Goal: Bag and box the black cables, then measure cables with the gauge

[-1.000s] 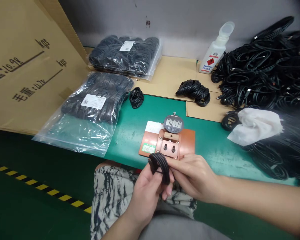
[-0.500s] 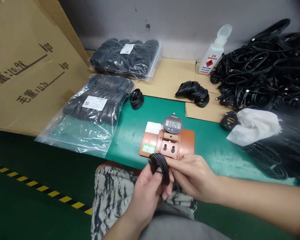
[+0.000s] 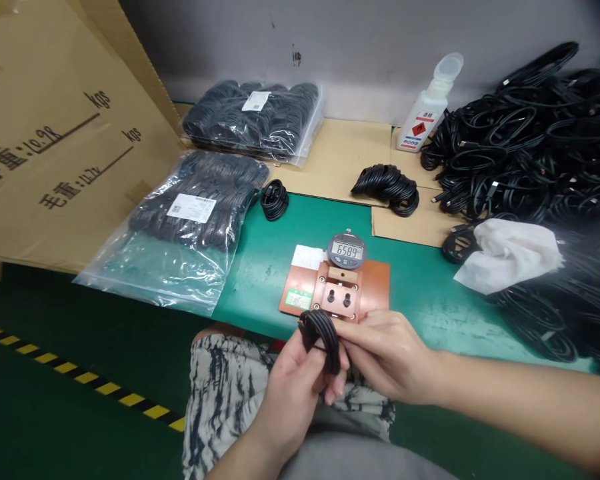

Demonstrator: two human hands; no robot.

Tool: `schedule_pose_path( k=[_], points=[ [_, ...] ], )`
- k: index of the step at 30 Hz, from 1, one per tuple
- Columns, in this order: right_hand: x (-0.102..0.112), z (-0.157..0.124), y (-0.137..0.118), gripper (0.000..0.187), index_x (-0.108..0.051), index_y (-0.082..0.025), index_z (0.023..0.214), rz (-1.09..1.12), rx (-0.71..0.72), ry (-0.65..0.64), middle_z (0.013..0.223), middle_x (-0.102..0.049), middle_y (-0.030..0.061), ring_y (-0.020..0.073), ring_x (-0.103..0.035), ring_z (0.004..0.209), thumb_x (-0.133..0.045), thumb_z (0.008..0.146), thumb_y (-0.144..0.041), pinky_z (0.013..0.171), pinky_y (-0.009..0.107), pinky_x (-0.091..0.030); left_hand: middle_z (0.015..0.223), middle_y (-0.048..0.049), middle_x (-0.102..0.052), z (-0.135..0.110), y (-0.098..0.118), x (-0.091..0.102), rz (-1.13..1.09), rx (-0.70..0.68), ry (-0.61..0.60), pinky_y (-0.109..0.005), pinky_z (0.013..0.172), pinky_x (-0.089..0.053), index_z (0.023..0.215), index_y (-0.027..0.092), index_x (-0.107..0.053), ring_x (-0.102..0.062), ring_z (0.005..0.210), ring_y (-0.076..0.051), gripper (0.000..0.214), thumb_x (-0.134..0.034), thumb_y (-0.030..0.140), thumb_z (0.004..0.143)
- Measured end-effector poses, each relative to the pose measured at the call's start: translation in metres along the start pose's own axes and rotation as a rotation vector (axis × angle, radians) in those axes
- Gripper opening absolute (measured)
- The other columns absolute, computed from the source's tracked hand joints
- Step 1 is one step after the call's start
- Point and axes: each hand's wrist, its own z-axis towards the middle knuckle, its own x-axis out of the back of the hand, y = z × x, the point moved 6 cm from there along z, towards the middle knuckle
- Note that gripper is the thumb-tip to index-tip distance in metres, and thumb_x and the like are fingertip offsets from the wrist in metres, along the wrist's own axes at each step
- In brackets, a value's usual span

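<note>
My left hand (image 3: pixel 297 377) is closed around a coiled black cable (image 3: pixel 324 337), held just in front of the measuring fixture's near edge. My right hand (image 3: pixel 390 353) is closed beside the coil, its fingertips pressed together at the front of the fixture; whatever they pinch is hidden. The copper-coloured fixture (image 3: pixel 373 287) lies on the green table and carries a round digital gauge (image 3: pixel 347 249), whose display appears to read 6589.
Bagged cable coils (image 3: pixel 190 207) lie at left beside a large cardboard box (image 3: pixel 70 133); a second bag (image 3: pixel 253 117) sits behind. One loose coil (image 3: pixel 275 200), a row of coils (image 3: pixel 385 189), an alcohol bottle (image 3: pixel 423 117), a white cloth (image 3: pixel 513 255) and a big cable pile (image 3: pixel 520 147) surround the fixture.
The gauge display has gone from about 6605 to about 6589. Both hands and the coiled cable keep nearly the same place; the whole view has shifted slightly.
</note>
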Motion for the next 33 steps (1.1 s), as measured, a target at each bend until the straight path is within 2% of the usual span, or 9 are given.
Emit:
schedule_pose_path(
  k=[2, 6, 9, 12, 17, 22, 28, 33],
  points=[
    [0.001, -0.001, -0.002, 0.061, -0.044, -0.019, 0.144, 0.034, 0.042, 0.005, 0.077, -0.073, -0.0005, 0.0147, -0.068, 0.063, -0.044, 0.088, 0.003, 0.059, 0.027, -0.049, 0.073, -0.0018, -0.063, -0.003, -0.001, -0.001, -0.010, 0.017, -0.011, -0.019, 0.047, -0.038, 0.088, 0.015, -0.063, -0.055, 0.053, -0.009, 0.029, -0.071, 0.042, 0.086],
    [0.009, -0.008, -0.011, 0.054, -0.050, -0.014, 0.136, 0.080, 0.151, 0.114, 0.070, -0.069, 0.0031, 0.0166, -0.064, 0.055, -0.048, 0.084, 0.002, 0.050, 0.027, -0.044, 0.072, -0.0017, -0.063, -0.012, 0.000, 0.003, 0.013, 0.001, 0.018, -0.019, 0.051, -0.041, 0.094, 0.017, -0.064, -0.056, 0.057, -0.010, 0.026, -0.068, 0.042, 0.089],
    [0.013, -0.011, -0.010, 0.043, -0.054, -0.015, 0.126, 0.109, 0.074, 0.171, 0.058, -0.061, -0.0025, 0.0127, -0.052, 0.041, -0.053, 0.086, -0.002, 0.044, 0.024, -0.041, 0.077, -0.0024, -0.064, -0.019, 0.000, 0.007, 0.070, -0.029, 0.054, -0.022, 0.058, -0.046, 0.101, 0.019, -0.064, -0.058, 0.067, -0.013, 0.020, -0.062, 0.038, 0.094],
    [0.011, -0.012, -0.005, 0.038, -0.053, -0.015, 0.124, 0.178, -0.025, 0.162, 0.056, -0.057, -0.0056, 0.0085, -0.044, 0.036, -0.059, 0.088, -0.008, 0.037, 0.019, -0.034, 0.092, -0.0054, -0.065, -0.023, -0.002, 0.007, 0.061, -0.055, 0.047, -0.025, 0.066, -0.049, 0.111, 0.021, -0.063, -0.059, 0.080, -0.016, 0.022, -0.064, 0.032, 0.093],
    [0.007, -0.011, -0.005, 0.039, -0.057, -0.012, 0.124, 0.213, 0.028, 0.137, 0.054, -0.055, -0.0061, 0.0086, -0.046, 0.040, -0.067, 0.087, -0.014, 0.043, 0.020, -0.041, 0.101, -0.0060, -0.065, -0.025, -0.007, 0.003, 0.122, -0.079, 0.005, -0.027, 0.077, -0.050, 0.120, 0.023, -0.062, -0.057, 0.087, -0.017, 0.026, -0.062, 0.031, 0.095],
    [0.009, -0.008, -0.007, 0.035, -0.057, -0.012, 0.123, 0.244, 0.058, 0.119, 0.055, -0.058, -0.0044, 0.0094, -0.048, 0.041, -0.066, 0.090, -0.019, 0.045, 0.022, -0.043, 0.099, -0.0034, -0.065, -0.023, -0.007, 0.000, 0.161, -0.026, -0.036, -0.027, 0.087, -0.047, 0.111, 0.023, -0.064, -0.058, 0.090, -0.015, 0.020, -0.066, 0.030, 0.092],
    [0.009, -0.007, -0.006, 0.024, -0.059, -0.016, 0.114, 0.249, -0.031, 0.108, 0.055, -0.061, -0.0049, 0.0071, -0.049, 0.038, -0.064, 0.091, -0.016, 0.038, 0.015, -0.039, 0.087, -0.0012, -0.061, -0.021, -0.003, -0.004, 0.235, 0.004, -0.030, -0.025, 0.077, -0.046, 0.097, 0.019, -0.063, -0.056, 0.080, -0.014, 0.015, -0.066, 0.033, 0.091],
    [0.007, -0.003, -0.006, 0.007, -0.062, -0.016, 0.097, 0.208, -0.040, 0.092, 0.051, -0.057, -0.0051, 0.0077, -0.046, 0.039, -0.062, 0.091, -0.017, 0.040, 0.019, -0.039, 0.089, -0.0023, -0.061, -0.021, -0.002, -0.002, 0.266, -0.025, -0.060, -0.025, 0.077, -0.045, 0.094, 0.017, -0.065, -0.055, 0.082, -0.014, 0.016, -0.071, 0.031, 0.088]
  ],
)
